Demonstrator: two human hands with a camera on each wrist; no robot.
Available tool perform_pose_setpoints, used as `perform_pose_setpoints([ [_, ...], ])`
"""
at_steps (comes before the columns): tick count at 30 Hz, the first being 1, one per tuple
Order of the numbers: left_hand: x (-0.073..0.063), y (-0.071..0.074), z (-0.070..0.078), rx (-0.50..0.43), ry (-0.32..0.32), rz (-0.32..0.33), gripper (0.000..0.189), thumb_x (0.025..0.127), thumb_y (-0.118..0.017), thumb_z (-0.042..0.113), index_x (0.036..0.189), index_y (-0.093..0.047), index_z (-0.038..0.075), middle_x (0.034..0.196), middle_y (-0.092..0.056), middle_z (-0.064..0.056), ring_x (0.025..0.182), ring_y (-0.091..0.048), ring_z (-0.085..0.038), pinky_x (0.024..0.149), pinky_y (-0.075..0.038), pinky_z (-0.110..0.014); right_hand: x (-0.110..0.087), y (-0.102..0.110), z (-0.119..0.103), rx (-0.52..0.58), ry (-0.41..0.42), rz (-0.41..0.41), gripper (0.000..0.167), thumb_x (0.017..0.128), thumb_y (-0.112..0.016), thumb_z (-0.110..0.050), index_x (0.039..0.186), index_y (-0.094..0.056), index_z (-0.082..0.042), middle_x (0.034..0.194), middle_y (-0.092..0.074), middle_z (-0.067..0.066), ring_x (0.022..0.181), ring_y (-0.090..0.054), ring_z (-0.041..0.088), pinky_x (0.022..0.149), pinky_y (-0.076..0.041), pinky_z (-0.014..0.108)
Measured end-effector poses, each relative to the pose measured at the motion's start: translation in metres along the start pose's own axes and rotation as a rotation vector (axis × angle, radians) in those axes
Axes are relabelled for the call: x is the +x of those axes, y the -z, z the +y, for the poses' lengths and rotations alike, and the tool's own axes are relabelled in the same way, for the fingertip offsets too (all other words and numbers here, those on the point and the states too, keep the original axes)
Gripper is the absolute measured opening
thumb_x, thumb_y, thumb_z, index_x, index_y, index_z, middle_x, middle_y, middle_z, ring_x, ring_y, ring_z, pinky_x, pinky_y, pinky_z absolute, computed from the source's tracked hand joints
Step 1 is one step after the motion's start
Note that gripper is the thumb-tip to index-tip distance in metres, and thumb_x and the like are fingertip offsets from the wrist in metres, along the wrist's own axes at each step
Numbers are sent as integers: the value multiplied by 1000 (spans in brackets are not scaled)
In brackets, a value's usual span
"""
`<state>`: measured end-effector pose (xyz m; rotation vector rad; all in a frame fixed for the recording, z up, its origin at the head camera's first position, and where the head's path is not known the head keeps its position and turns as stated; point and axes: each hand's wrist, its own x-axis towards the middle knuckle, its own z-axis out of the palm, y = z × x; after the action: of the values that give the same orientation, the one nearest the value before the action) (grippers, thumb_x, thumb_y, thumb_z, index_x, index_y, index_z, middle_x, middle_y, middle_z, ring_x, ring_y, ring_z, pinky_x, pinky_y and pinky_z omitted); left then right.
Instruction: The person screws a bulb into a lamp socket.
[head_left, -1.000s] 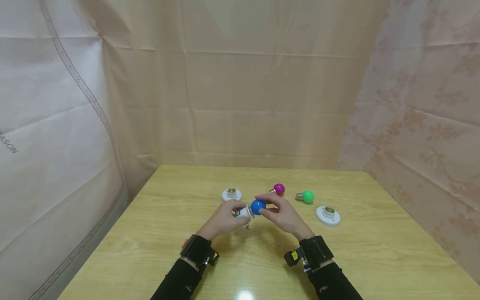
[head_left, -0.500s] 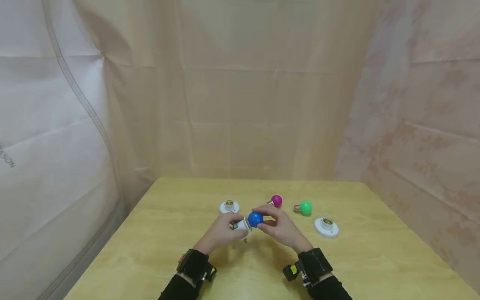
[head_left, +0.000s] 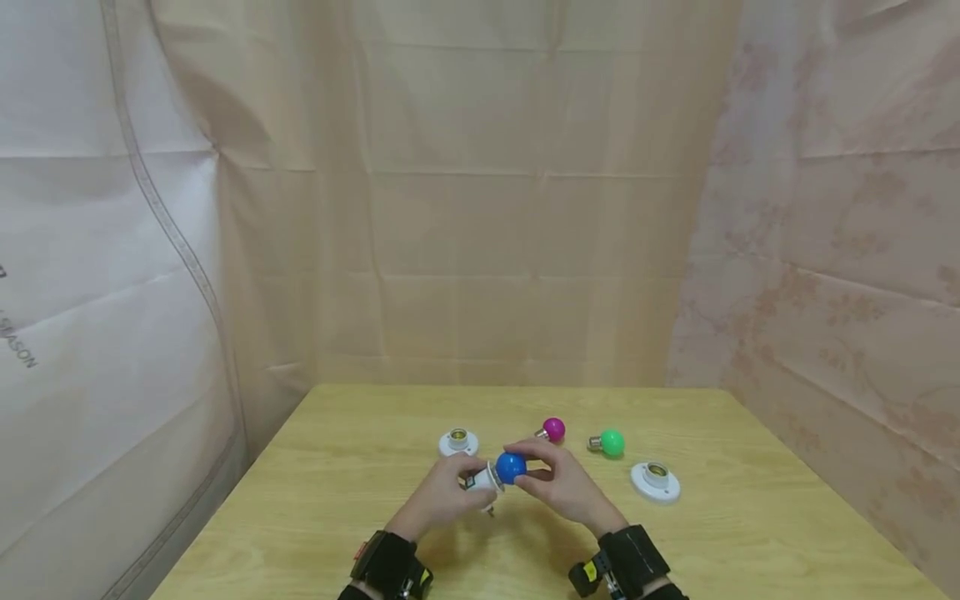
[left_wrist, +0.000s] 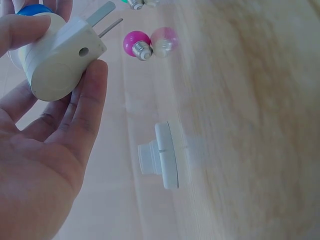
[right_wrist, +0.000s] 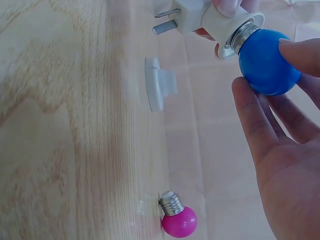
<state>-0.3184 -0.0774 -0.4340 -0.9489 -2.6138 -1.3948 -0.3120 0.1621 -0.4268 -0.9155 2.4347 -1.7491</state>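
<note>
In the head view my left hand [head_left: 442, 497] grips a white plug-in lamp socket [left_wrist: 60, 62], whose two metal prongs show in the left wrist view. My right hand [head_left: 568, 486] pinches a blue light bulb [right_wrist: 268, 62] by its round globe, between thumb and fingers. The bulb's threaded metal base [right_wrist: 245, 35] sits at the mouth of the socket, with part of the thread still showing. Both things are held above the table, tilted. How deep the base reaches inside the socket is hidden.
On the wooden table [head_left: 360, 533] lie a magenta bulb [head_left: 554, 429] and a green bulb [head_left: 612, 443]. One round white lamp holder [head_left: 458, 442] stands behind my left hand, another [head_left: 656, 482] to the right. Cloth sheets [head_left: 487, 208] hang behind and beside the table.
The head view has tilted upward, so the table appears lower. Less of the blue bulb's metal base shows in the head view, and the bulb looks closer to the socket. Both hands keep their holds.
</note>
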Motion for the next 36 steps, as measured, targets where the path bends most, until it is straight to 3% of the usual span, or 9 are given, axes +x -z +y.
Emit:
perform_pose_setpoints([
  [9, -5, -4, -2, -9, 12, 12, 23, 86, -76, 27, 104, -75, 12, 96, -63, 4, 90, -57, -14, 75, -49, -30, -6, -3, -1, -4, -25, -1, 39, 97, -69, -12, 136, -62, -8, 135, -56, 16, 124, -57, 39, 96, -53, 32],
  [21, 1, 1, 2, 16, -19, 20, 19, 86, -75, 24, 102, -74, 13, 92, -63, 5, 88, -57, -13, 74, -49, -29, 1, 0, -4, -42, 6, 11, 40, 98, -68, -13, 136, -61, -4, 137, -54, 20, 122, -57, 39, 95, -54, 33],
  [28, 0, 0, 1, 11, -18, 11, 25, 86, -75, 26, 106, -74, 11, 94, -65, 6, 89, -58, -13, 74, -50, -29, 0, -1, -6, -9, -29, 27, 40, 97, -69, -12, 135, -62, -4, 140, -52, 19, 128, -53, 40, 98, -51, 33],
  [36, 0, -1, 1, 14, -7, 9, 29, 86, -75, 26, 110, -74, 9, 93, -66, 6, 88, -59, -12, 74, -50, -29, 0, -1, -4, -11, 30, 8, 40, 97, -69, -11, 135, -60, 0, 138, -53, 24, 126, -54, 43, 98, -51, 33],
])
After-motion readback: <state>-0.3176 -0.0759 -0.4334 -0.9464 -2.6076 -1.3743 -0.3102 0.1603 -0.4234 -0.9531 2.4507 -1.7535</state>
